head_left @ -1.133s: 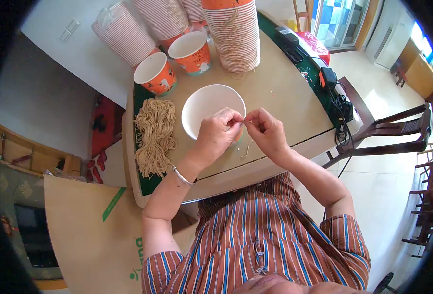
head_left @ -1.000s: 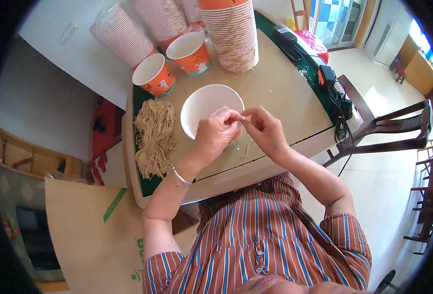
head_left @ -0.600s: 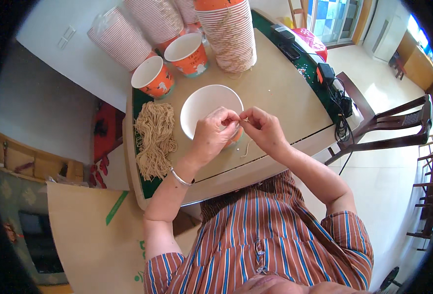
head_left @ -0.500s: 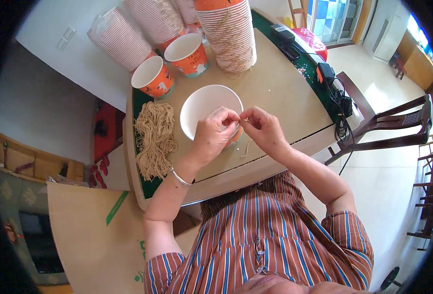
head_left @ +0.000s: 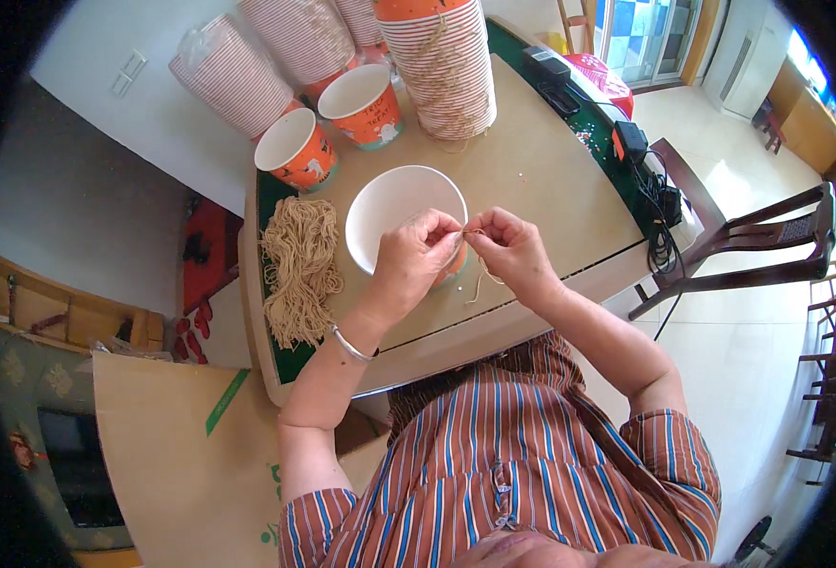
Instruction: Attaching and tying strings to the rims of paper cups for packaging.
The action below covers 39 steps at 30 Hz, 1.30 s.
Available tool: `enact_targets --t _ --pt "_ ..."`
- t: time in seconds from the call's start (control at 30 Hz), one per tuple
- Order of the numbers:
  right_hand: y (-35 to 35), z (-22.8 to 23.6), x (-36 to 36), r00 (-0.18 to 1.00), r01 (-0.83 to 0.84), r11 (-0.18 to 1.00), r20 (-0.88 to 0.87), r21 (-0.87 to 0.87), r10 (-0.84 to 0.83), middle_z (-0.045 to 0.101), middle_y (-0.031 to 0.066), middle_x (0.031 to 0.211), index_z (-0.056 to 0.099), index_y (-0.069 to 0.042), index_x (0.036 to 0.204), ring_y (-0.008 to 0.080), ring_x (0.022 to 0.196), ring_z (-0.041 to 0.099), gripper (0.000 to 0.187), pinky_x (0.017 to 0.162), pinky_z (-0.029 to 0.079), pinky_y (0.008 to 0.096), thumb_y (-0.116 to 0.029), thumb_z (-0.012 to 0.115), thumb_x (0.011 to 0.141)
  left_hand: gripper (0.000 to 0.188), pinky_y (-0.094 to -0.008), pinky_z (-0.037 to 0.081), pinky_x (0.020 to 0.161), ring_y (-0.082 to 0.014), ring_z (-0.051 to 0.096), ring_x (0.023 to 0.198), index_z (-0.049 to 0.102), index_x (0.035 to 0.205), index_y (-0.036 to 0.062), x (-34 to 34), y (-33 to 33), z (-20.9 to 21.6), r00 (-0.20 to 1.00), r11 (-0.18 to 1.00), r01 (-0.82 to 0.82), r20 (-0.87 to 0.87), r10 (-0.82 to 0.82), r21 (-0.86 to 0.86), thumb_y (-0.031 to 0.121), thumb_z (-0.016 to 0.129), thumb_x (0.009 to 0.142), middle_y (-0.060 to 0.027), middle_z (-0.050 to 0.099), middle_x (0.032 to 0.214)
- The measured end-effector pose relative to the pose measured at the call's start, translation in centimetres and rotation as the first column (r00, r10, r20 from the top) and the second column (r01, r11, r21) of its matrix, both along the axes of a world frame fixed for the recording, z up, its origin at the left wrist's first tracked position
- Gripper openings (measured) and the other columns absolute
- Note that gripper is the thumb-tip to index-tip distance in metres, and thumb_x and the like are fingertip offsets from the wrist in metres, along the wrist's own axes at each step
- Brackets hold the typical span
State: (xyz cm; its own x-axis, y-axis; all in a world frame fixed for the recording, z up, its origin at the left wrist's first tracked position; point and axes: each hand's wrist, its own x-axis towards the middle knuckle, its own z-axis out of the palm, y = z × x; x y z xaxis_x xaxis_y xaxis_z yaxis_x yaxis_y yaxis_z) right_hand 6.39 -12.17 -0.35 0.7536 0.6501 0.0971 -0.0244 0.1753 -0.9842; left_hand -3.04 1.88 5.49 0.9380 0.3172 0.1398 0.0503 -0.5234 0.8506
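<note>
Over the near right side of a white paper bucket [head_left: 380,204] with an orange outside, my two hands meet with their fingertips close together. My left hand [head_left: 412,254] is closed in a pinch on a beige cord. Close beside it, my right hand [head_left: 517,251] pinches the same cord [head_left: 479,284], whose loose end hangs below onto the table. The knot or loop between the fingertips is too small to make out. A bundle of beige cords [head_left: 301,270] lies on the table left of the bucket.
Two orange-patterned paper buckets, one nearer [head_left: 297,150] and one farther [head_left: 361,106], stand behind. A tall stack of buckets [head_left: 446,76] rises at the back, with wrapped stacks [head_left: 233,76] beside it. Black adapters and cables [head_left: 659,204] line the table's right edge, near a dark wooden chair [head_left: 777,232].
My right hand's fingers have shifted slightly, and more of the cord shows beneath them. The bucket has moved a touch to the left. Both hands still pinch close together.
</note>
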Motion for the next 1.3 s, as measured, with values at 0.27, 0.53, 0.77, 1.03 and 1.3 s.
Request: enact_targets --t 0.27,0.53,0.77,1.03,1.3 --pt "0.2 -1.3 0.0 0.997 0.045 0.997 0.057 0.062 -0.049 0.061 -0.0055 0.079 0.065 0.0 0.099 0.0 0.072 0.053 0.01 0.061 0.043 0.018 -0.008 0.067 0.093 0.011 -0.0263 0.052 0.063 -0.0079 0.064 0.069 0.068 0.094 0.0001 0.3 0.3 -0.7 1.0 0.999 -0.004 0.021 0.004 0.039 0.011 0.066 0.092 -0.0056 0.07 0.077" --pt "0.1 -0.5 -0.6 0.999 0.015 0.998 -0.034 0.066 -0.013 0.056 -0.0064 0.075 0.059 -0.006 0.103 -0.0001 0.058 0.044 0.006 0.049 0.032 0.0178 -0.008 0.061 0.097 0.009 -0.0229 0.051 0.063 -0.0048 0.059 0.071 0.066 0.098 -0.0001 0.4 1.6 -1.5 0.992 0.97 0.112 -0.032 -0.121 -0.214 0.007 0.063 0.094 0.0009 0.066 0.081" --pt "0.4 -1.5 -0.5 0.999 0.037 0.99 0.002 0.134 -0.038 0.052 -0.0055 0.073 0.048 -0.009 0.099 0.0013 0.058 0.044 0.012 0.049 0.033 0.0181 -0.007 0.06 0.098 0.008 -0.0216 0.051 0.065 -0.0043 0.059 0.073 0.065 0.098 -0.0007 0.6 1.7 -0.3 0.976 0.917 0.173 -0.065 -0.21 -0.36 0.006 0.061 0.095 0.0006 0.064 0.083" --pt "0.2 -1.4 -1.3 0.999 0.019 0.982 0.035 0.187 -0.026 0.059 -0.0057 0.083 0.057 -0.005 0.101 0.0001 0.073 0.054 0.007 0.058 0.04 0.016 -0.003 0.062 0.096 0.008 -0.0213 0.05 0.064 -0.0037 0.058 0.073 0.064 0.098 -0.0005 0.8 2.5 -0.9 0.973 0.913 0.169 -0.084 -0.215 -0.371 0.006 0.062 0.094 0.0009 0.064 0.083" --pt "-0.1 -1.3 -0.9 0.998 0.037 0.994 0.043 0.104 -0.041 0.061 -0.0062 0.084 0.064 -0.004 0.104 -0.001 0.072 0.054 0.009 0.057 0.04 0.0162 -0.006 0.065 0.095 0.008 -0.0214 0.05 0.065 -0.0044 0.058 0.073 0.065 0.097 -0.0003 0.9 2.3 -0.5 0.975 0.921 0.17 -0.078 -0.209 -0.349 0.007 0.063 0.094 0.0002 0.065 0.083"
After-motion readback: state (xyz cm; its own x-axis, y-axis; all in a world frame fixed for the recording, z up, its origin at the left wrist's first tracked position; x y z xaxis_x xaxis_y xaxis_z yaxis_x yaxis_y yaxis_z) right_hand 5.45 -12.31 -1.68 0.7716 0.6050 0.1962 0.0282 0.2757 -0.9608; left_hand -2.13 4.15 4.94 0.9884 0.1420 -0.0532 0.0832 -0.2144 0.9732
